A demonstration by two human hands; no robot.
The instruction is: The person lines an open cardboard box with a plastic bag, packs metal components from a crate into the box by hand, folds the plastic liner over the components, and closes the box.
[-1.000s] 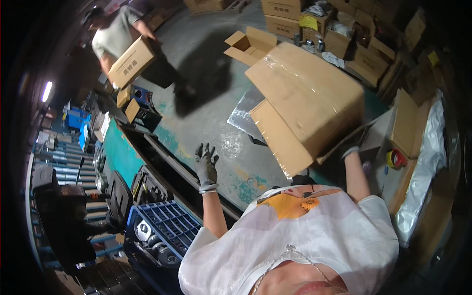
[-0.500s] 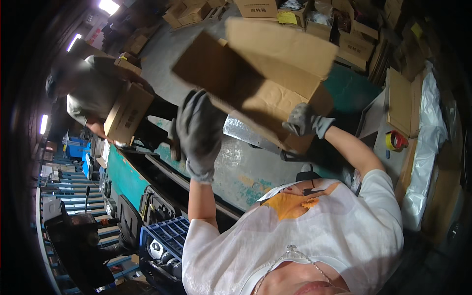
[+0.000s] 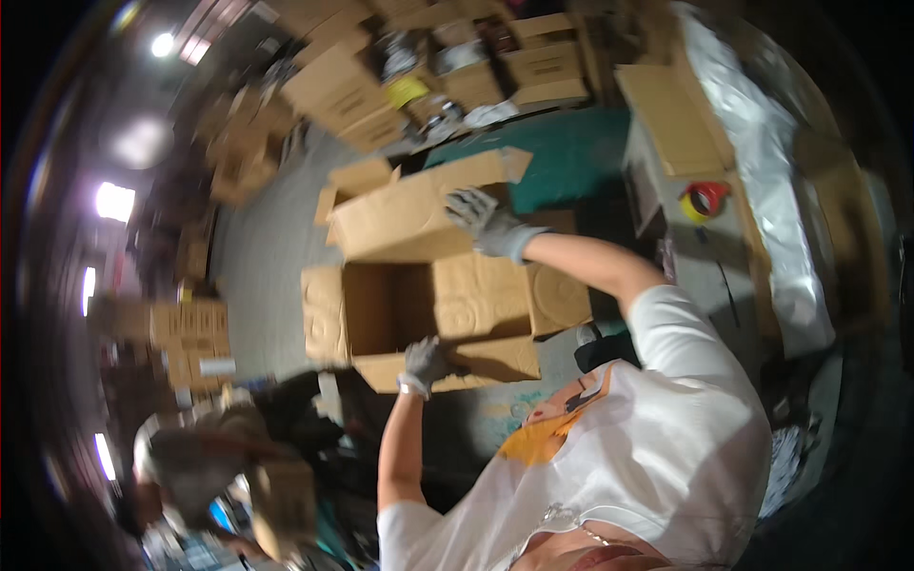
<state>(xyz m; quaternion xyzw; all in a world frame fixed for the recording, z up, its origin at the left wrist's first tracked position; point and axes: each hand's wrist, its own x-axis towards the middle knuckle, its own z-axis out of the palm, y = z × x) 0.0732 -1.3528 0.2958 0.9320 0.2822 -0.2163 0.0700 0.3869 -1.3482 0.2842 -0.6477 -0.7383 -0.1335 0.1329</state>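
Note:
An open cardboard box (image 3: 481, 290) stands in front of me, its flaps spread outward and its inside showing. My left hand (image 3: 428, 364), in a grey glove, is at the near flap with its fingers bent over the flap. Across the box, my right hand (image 3: 484, 221), gloved in grey too, lies against the raised far flap (image 3: 405, 209). The right fingers are stretched toward the left, slightly apart. Some blur softens both hands, and the left thumb is not clearly visible.
Beyond the box are a green surface (image 3: 562, 157) and several stacked cartons (image 3: 547, 67). At right, a red and yellow tape roll (image 3: 703, 201) lies on a grey surface beside silver plastic sheeting (image 3: 752, 133). Another person (image 3: 214, 457) bends at lower left, near a carton (image 3: 286, 500).
My view has turned rightward. The box went from tilted in the air to sitting lower and upright. My left hand, formerly raised off the box, now meets its near flap; my right hand moved to the far flap.

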